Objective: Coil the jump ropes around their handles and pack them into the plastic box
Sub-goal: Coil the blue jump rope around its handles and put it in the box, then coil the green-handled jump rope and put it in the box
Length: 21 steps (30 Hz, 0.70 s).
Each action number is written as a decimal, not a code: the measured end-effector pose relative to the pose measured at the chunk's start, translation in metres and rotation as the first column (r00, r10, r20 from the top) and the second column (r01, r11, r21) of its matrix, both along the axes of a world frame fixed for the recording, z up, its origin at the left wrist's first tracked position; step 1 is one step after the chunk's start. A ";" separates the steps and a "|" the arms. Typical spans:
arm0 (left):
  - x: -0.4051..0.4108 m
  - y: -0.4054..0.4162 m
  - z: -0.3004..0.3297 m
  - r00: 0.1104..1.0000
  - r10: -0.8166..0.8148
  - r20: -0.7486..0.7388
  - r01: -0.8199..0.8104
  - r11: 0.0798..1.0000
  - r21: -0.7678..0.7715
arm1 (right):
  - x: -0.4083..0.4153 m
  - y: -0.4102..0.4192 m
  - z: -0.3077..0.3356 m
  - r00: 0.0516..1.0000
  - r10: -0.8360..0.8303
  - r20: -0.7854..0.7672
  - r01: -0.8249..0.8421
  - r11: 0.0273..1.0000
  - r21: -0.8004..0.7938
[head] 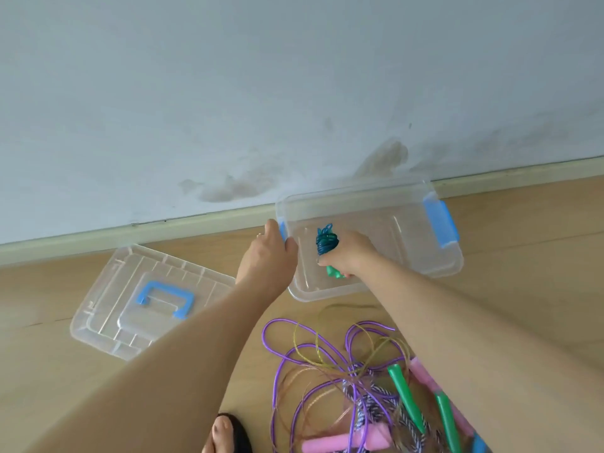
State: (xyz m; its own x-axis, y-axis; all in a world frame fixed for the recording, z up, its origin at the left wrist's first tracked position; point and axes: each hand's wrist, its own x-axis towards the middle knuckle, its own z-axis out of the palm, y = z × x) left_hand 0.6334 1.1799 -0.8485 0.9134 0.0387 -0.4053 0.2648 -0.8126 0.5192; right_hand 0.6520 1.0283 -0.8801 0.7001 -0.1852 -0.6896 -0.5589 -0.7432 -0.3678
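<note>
A clear plastic box [408,204] with blue latches stands on the wooden floor by the wall. My left hand [268,256] grips its left rim at the blue latch. My right hand [351,253] is inside the box, holding a coiled jump rope [327,241] with dark blue-green cord wound round green handles. Near my feet, several loose ropes [343,371] lie tangled: purple, gold and striped cords with green handles [405,397] and pink handles [340,443].
The box's clear lid [108,308] with a blue carry handle lies flat on the floor to the left. A pale wall and skirting board [130,233] run behind the box. My foot [222,433] shows at the bottom edge.
</note>
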 end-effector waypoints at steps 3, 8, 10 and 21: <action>-0.005 0.000 -0.011 0.984 -0.054 0.172 0.036 0.994 0.107 | 0.009 0.016 -0.022 0.988 0.136 -0.073 -0.135 0.991 0.012; -0.008 0.002 -0.012 0.980 -0.072 0.184 0.055 0.994 0.094 | 0.009 0.029 -0.015 0.953 0.275 -0.125 -0.278 0.960 -0.010; -0.007 0.002 -0.004 0.991 -0.036 0.132 0.026 0.997 0.077 | 0.003 0.019 0.000 0.962 0.275 -0.006 -0.274 0.957 -0.095; -0.079 -0.050 0.064 0.914 -0.375 0.153 0.341 0.916 0.211 | -0.138 -0.085 0.057 0.904 -0.296 0.309 0.365 0.911 -0.195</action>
State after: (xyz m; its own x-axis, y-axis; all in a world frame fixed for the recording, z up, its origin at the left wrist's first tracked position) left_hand 0.5548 1.1297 -0.7845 0.9370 -0.2506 -0.2432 -0.1490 -0.9168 0.3706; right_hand 0.5137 0.9433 -0.8227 0.7195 -0.5748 -0.3898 -0.6940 -0.6174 -0.3704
